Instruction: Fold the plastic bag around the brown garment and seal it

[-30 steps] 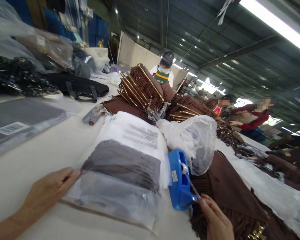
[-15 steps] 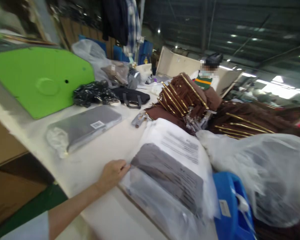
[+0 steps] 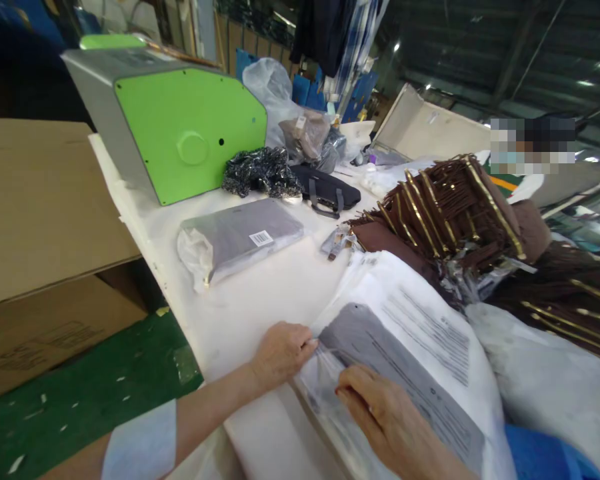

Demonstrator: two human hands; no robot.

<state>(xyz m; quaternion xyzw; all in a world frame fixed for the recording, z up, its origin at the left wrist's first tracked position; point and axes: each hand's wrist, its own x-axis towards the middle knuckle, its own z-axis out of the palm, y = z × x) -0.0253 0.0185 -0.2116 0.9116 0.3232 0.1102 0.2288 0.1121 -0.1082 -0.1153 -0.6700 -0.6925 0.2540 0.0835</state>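
Note:
My left hand [image 3: 286, 352] pinches the near-left corner of a clear plastic bag [image 3: 325, 373] at the table's near edge. My right hand [image 3: 385, 413] is over the same bag's loose flap, its fingers curled in on the film; the exact contact is partly hidden. Something flat and grey [image 3: 405, 373] shows through the bag's printed film. Under and behind it lies a white stack of plastic bags [image 3: 410, 300] with printed text. Farther back on the table is a grey packed item [image 3: 250, 233] in clear plastic with a barcode label.
A green-sided machine [image 3: 190, 133] stands at the back left, by crumpled black plastic [image 3: 257, 172] and a black bag [image 3: 327, 190]. Brown fringed cushions with gold trim [image 3: 430, 213] are piled right. Cardboard boxes [image 3: 50, 207] sit left. A blue object [image 3: 550, 457] is lower right. A person is beyond.
My right hand has come into view over the bag's flap. The left hand keeps its hold at the corner, and the film there is now gathered into folds. The view has turned left.

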